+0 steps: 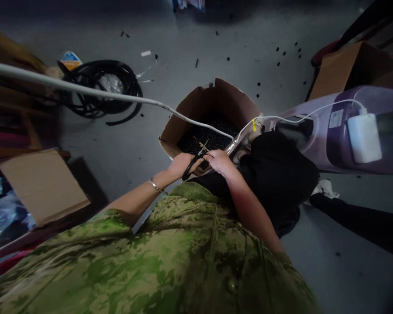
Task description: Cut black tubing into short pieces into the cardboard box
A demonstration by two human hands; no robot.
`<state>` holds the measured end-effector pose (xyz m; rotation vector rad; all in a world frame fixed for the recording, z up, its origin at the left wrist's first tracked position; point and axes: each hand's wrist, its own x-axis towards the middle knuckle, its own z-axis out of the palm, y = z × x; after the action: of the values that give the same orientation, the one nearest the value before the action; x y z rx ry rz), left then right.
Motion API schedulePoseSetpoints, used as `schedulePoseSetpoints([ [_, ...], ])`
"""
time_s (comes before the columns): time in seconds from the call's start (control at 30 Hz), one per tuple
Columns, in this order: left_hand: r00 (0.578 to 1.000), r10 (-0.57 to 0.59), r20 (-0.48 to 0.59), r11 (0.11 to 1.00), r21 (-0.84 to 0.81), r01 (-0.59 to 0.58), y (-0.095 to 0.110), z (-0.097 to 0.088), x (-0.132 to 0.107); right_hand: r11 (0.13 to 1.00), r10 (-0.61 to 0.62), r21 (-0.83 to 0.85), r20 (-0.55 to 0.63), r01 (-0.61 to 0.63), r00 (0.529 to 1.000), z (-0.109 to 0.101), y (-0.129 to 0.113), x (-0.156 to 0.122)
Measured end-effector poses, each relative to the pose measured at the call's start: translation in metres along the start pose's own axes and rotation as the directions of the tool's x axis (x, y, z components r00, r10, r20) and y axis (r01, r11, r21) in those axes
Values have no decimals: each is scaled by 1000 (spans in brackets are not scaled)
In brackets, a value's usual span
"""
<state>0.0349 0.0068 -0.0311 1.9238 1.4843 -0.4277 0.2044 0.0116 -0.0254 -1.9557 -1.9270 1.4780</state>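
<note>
My left hand (pixel 180 165) is closed round the black handles of a pair of scissors (pixel 196 159), whose blades point up over an open cardboard box (pixel 199 104) filled with small black cut pieces. My right hand (pixel 220 160) is closed next to the scissors and pinches a thin strip or tube; what it grips is hard to make out. A long white cable (pixel 85 89) runs from the far left across the box to my right hand. A bracelet sits on my left wrist.
A coil of black hose (pixel 101 89) lies on the grey floor at the back left. Cardboard (pixel 41 185) rests at the left, another box (pixel 356 65) at the back right. A purple plastic container (pixel 347 131) with a white charger stands to the right. Black bits are scattered over the floor.
</note>
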Motion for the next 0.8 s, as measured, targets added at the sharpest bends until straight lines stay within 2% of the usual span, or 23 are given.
schedulePoseSetpoints([
  [0.17,999,17,47,1000,24,-18,-10,-8,0,998,2,63,-38,0,999,0,0,-3],
  [0.37,998,66,23,997,-38,-65,-16,-1,-2,967,-4,253,-91,27,996,-11,-1,-16],
  [0.5,985,174,18,981,-89,-171,-15,1,-5,890,80,455,-104,-24,991,-15,1,-21],
  [0.6,977,211,-21,974,-86,-212,-10,0,-8,809,113,586,-95,-36,989,-18,-1,-24],
  [0.7,974,225,-29,971,-74,-226,-4,-3,-12,752,115,658,-92,-26,989,-20,-4,-27],
  [0.8,975,222,1,974,-43,-222,2,-10,-14,731,102,682,-79,-21,992,-22,-5,-29],
])
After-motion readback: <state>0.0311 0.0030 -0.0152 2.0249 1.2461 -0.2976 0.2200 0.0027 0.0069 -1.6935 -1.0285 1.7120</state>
